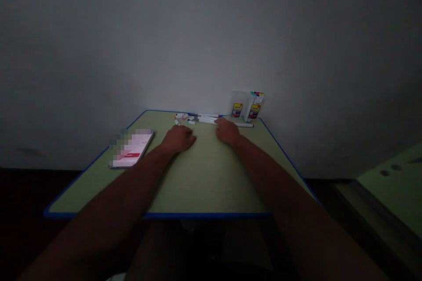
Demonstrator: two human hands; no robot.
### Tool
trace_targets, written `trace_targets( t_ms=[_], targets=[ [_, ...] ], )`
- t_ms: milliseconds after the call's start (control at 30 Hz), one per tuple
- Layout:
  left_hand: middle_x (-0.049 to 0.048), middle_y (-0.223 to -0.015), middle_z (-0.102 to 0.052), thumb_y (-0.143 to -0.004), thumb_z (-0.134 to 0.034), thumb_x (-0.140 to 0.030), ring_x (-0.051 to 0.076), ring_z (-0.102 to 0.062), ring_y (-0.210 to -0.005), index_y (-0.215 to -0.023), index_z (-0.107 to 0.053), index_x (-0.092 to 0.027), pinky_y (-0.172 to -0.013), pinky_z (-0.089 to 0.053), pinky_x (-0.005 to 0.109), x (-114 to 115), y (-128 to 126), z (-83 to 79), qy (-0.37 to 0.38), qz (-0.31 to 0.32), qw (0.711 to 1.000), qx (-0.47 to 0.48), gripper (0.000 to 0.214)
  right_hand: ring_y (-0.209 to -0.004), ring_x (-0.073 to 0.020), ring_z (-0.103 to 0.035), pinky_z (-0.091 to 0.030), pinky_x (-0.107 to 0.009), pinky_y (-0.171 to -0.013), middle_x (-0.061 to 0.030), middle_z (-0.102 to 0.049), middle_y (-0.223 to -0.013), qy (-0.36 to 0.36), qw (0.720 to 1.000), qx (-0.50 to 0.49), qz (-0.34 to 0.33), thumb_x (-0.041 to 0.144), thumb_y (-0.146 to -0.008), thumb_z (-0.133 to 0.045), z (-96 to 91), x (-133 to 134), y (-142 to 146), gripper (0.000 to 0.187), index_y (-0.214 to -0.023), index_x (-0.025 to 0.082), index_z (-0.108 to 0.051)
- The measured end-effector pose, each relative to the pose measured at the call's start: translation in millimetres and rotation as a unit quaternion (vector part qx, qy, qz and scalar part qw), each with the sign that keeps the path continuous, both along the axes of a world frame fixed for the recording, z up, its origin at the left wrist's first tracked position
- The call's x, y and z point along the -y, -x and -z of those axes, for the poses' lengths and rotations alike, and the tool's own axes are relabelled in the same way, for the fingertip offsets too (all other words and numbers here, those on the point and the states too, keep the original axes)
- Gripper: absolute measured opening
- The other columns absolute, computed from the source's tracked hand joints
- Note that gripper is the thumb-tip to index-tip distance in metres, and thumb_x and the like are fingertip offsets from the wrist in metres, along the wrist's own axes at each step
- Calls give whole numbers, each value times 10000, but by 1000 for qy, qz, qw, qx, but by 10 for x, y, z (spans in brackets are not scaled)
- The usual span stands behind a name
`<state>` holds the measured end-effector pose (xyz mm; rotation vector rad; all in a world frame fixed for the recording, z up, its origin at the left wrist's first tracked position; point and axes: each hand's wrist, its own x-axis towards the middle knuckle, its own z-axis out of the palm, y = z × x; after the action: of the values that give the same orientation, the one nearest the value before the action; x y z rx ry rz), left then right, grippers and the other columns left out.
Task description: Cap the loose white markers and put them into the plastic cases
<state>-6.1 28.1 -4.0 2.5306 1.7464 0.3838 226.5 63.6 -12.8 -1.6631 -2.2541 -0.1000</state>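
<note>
My left hand (180,138) rests on the table, its thumb held apart from the fingers. Just beyond its fingertips lies a small white marker cap (177,122), with several more caps (191,121) around it. My right hand (228,131) reaches to the back of the table. Its extended index finger touches or hovers over a row of white markers (207,120), and its thumb is spread away. Another white marker (245,125) sticks out to the right from behind this hand. The lower fingers of both hands are partly hidden.
At the back right, a clear marker case (237,104) stands beside a second case (255,107) with colourful tops showing. A tablet-like device (135,149) lies on the left of the green table (211,184), which has a blue edge. A grey wall (211,44) rises directly behind.
</note>
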Motion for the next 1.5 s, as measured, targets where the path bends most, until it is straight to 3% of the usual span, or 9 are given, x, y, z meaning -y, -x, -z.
trace_targets(
  t_ms=[200,567,867,1033,1133,1233,1333,1400,1500],
  targets=[
    [90,-1216,-714,-890,-490,-550,313,-577,-1203,-1132,-737,-241,-1041,-435,433,28,-8,-6,-11,-20,1000,0,464,-1283,-268,-566,-442,-379,-1065,-111,-557,-1459,33,999,37,-4,123,-883,-474,-38,-130,80,540,-1411,184,-568],
    [104,-1233,-702,-899,-500,-526,309,-576,-1195,-1141,-731,-224,-1044,-426,429,36,-19,-24,-4,-17,1000,-2,451,-1104,-284,-648,-495,-384,-944,-122,-703,-1206,4,999,45,19,212,-902,-516,-83,-129,119,331,-1167,208,-714],
    [111,-1193,-718,-885,-509,-500,294,-602,-1168,-1098,-742,-209,-1024,-442,397,29,-27,-15,-10,-18,1000,-13,429,-1016,-259,-677,-500,-324,-849,-120,-739,-1113,35,996,69,40,244,-861,-583,-190,53,91,278,-1075,187,-752],
    [115,-1184,-723,-869,-535,-488,289,-608,-1164,-1073,-749,-210,-1019,-442,382,5,-20,11,-17,-14,1000,4,406,-965,-241,-678,-480,-298,-812,-119,-751,-1055,72,995,38,51,195,-824,-607,-270,232,40,274,-1040,166,-773],
    [122,-1178,-726,-857,-546,-492,297,-614,-1161,-1055,-755,-206,-1017,-442,384,-23,-6,40,-19,-5,1000,14,406,-864,-197,-665,-455,-261,-747,-79,-746,-918,88,994,-51,28,168,-808,-620,-300,315,-28,191,-912,148,-779],
    [117,-1183,-727,-854,-541,-497,296,-612,-1173,-1059,-756,-206,-1023,-437,374,-51,6,64,-24,-1,1000,12,416,-644,-125,-585,-416,-224,-602,-3,-655,-691,141,960,-241,11,175,-811,-618,-294,383,-98,124,-781,142,-735],
    [112,-1181,-731,-841,-553,-500,295,-613,-1179,-1064,-758,-206,-1024,-435,359,-64,13,68,-25,-2,1000,11,422,-481,-90,-448,-349,-218,-467,44,-523,-555,214,875,-433,22,181,-820,-593,-257,432,-130,130,-733,138,-679],
    [113,-1176,-735,-837,-556,-500,294,-619,-1171,-1063,-759,-201,-1023,-436,354,-64,17,63,-24,-2,1000,10,427,-448,-84,-412,-314,-217,-418,55,-489,-526,243,824,-511,31,152,-800,-591,-234,444,-130,105,-723,132,-660],
    [113,-1179,-735,-848,-538,-501,291,-627,-1157,-1080,-758,-191,-1024,-437,350,-66,28,62,-22,2,1000,7,445,-438,-79,-421,-301,-212,-389,55,-478,-505,258,775,-575,49,101,-763,-592,-221,435,-126,82,-699,119,-641]
  ],
)
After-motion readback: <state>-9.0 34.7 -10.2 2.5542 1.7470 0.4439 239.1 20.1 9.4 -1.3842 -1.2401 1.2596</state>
